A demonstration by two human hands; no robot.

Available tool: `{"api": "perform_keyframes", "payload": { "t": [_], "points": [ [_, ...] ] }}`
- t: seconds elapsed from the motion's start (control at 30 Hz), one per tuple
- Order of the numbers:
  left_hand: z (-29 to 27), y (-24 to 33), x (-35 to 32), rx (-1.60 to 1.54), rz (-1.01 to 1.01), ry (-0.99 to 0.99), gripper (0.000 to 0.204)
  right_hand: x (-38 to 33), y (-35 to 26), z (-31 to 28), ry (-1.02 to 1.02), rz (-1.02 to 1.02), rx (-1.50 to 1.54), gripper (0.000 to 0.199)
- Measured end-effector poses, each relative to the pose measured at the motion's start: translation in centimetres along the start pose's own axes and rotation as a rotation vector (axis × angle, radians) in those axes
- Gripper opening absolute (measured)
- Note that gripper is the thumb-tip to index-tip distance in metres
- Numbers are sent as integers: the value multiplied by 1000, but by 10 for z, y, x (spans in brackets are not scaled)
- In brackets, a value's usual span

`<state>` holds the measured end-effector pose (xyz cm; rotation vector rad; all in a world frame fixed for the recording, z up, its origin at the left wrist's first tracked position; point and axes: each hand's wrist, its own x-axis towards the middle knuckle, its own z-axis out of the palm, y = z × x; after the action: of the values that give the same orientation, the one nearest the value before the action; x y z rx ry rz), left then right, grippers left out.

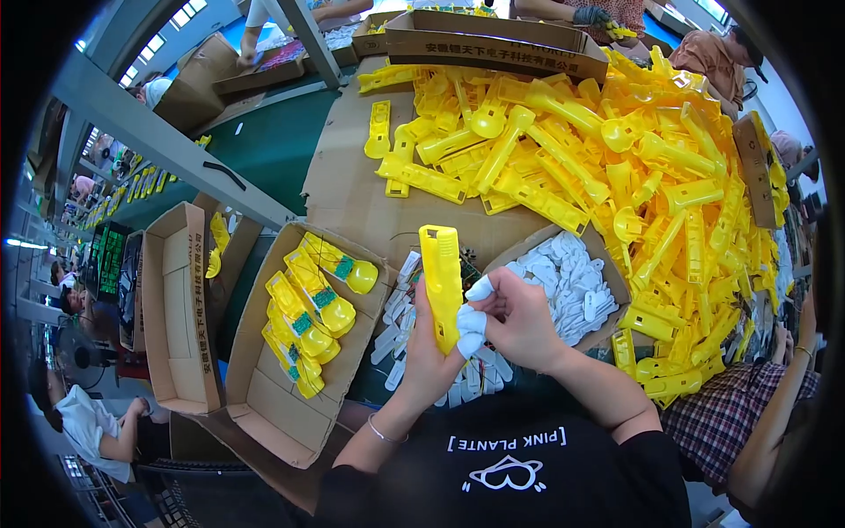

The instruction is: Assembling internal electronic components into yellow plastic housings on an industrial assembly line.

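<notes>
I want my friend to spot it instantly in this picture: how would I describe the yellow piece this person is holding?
Start with the big heap of yellow plastic parts filling the upper right. Below and left of it, near the picture's centre, find the person's left hand. The long, narrow yellow piece is in its grip, while its lookalike neighbours lie jumbled in the heap.

1. Left hand (428, 345), gripping a yellow casing (440, 264).
2. Right hand (523, 327), white-covered fingertips (480, 289) at the casing's side.
3. Heap of yellow casings (563, 163), beyond the hands.
4. White plastic pieces (570, 289), boxed.
5. Cardboard tray (280, 424), containing casings with green boards (323, 297).
</notes>
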<state>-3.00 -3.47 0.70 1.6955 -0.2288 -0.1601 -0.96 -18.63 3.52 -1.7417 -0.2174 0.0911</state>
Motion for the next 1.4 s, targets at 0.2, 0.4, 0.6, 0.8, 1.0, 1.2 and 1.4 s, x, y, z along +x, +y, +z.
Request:
{"api": "perform_keyframes", "payload": {
  "t": [0.2,0.4,0.6,0.8,1.0,1.2,1.4],
  "points": [
    [-1,-6,-2,-307,61,-64,93,3,12,0,-40,20,100,19],
    [3,1,-6,-545,-47,-58,95,-7,6,-2,-96,41,215,18],
    [6,-8,-8,-431,86,-79,94,-12,-2,-3,-97,45,261,17],
    [-13,0,9,-166,105,13,83,9,-15,-18,-196,-63,8,11],
    [-62,10,9,-699,55,219,52,12,8,-50,-9,-311,-515,12],
    [-45,-16,0,-689,-62,265,48,15,25,3,-89,-514,-716,22],
    [-48,-15,-3,-493,1,364,50,21,44,18,-90,-452,-725,21]
  ]
}}
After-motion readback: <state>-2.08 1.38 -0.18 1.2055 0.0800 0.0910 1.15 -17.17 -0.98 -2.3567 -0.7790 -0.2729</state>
